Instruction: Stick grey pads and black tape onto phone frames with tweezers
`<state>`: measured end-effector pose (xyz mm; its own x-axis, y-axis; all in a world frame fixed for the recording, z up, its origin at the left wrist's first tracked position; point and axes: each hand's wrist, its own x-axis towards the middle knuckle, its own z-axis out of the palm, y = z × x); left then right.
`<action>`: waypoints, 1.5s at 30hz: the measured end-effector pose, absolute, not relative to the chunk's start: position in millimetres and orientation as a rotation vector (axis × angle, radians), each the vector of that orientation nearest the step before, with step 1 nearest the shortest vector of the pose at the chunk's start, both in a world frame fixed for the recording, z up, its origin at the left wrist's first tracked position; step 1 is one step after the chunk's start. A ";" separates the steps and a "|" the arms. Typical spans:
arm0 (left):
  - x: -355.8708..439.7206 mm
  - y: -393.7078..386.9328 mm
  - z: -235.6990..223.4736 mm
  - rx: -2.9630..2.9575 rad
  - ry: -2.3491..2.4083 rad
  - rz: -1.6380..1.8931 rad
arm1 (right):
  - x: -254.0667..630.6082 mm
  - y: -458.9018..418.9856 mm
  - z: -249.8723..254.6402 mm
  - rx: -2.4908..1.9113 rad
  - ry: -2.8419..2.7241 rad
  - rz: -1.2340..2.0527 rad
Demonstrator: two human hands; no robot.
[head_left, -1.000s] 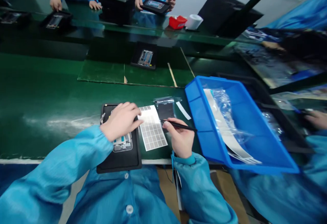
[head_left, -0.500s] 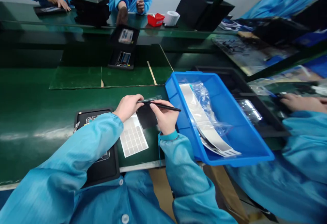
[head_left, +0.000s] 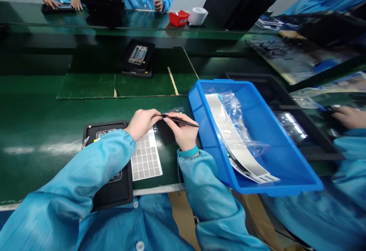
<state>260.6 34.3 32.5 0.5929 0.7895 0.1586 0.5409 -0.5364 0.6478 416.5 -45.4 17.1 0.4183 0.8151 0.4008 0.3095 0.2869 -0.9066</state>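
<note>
Our right hand (head_left: 185, 132) pinches the slim black tool (head_left: 185, 123) between thumb and fingers, its tip meeting the fingertips of our left hand (head_left: 142, 123). The left thumb and finger come together at that tip; whatever they may pinch is too small to tell. Both hands are above the dark sheet (head_left: 166, 133), with the grid sheet (head_left: 146, 159) below the left wrist and the tray (head_left: 113, 199) partly under our left sleeve. For fine work like this, we do well to brace both wrists, grip the tool lightly and let the tip meet the fingertips squarely. A sleeve could drag on the tray's parts, so we should lift that forearm slightly.
</note>
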 end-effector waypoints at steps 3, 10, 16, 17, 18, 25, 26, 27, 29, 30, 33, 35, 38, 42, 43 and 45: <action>260.9 34.5 33.2 2.280 1.049 0.582 | 416.9 -44.9 16.7 -1.317 -1.149 0.462; 261.8 34.3 35.5 2.305 1.048 0.545 | 418.1 -44.1 15.4 -1.331 -1.132 0.457; 261.1 34.6 36.5 2.338 1.074 0.497 | 414.4 -42.0 15.9 -1.334 -1.075 0.484; 262.0 34.7 35.9 2.344 1.079 0.484 | 414.0 -41.9 17.3 -1.322 -1.055 0.486; 263.4 35.1 35.3 2.351 1.081 0.471 | 413.7 -42.1 19.5 -1.312 -1.035 0.486; 233.4 49.5 55.7 2.383 1.144 0.413 | 383.2 -52.0 44.0 -1.365 -0.906 0.627; 213.6 51.7 62.0 2.394 1.184 0.433 | 370.0 -53.6 44.7 -1.368 -0.902 0.686; 189.8 52.3 67.9 2.409 1.234 0.458 | 354.5 -54.8 44.2 -1.368 -0.906 0.756; 135.9 46.2 76.1 2.438 1.347 0.503 | 319.7 -56.3 40.2 -1.373 -0.925 0.925; 109.5 39.1 77.2 2.449 1.391 0.506 | 302.2 -56.5 37.1 -1.379 -0.930 1.012; 50.8 8.6 64.3 2.482 1.402 0.548 | 259.6 -53.9 26.8 -1.416 -0.921 1.179; 34.8 -11.0 46.4 2.503 1.310 0.586 | 244.8 -49.9 21.1 -1.465 -0.919 1.176; 34.7 -28.1 23.2 2.521 1.218 0.621 | 239.8 -43.8 17.6 -1.533 -0.930 1.125; 31.0 -24.3 19.3 2.432 1.342 0.763 | 246.2 -45.3 22.3 -1.596 -1.028 1.070; 23.4 -18.8 22.0 2.367 1.441 0.793 | 248.9 -46.6 23.0 -1.633 -1.073 1.040; -2.9 -2.6 29.2 2.168 1.753 0.831 | 255.0 -45.7 21.4 -1.698 -1.142 0.935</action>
<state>-2.9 -2.6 29.2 0.1231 0.9517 0.2811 0.8203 -0.2570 0.5110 255.0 -45.7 21.4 0.2989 0.9472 -0.1159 0.3004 -0.2087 -0.9307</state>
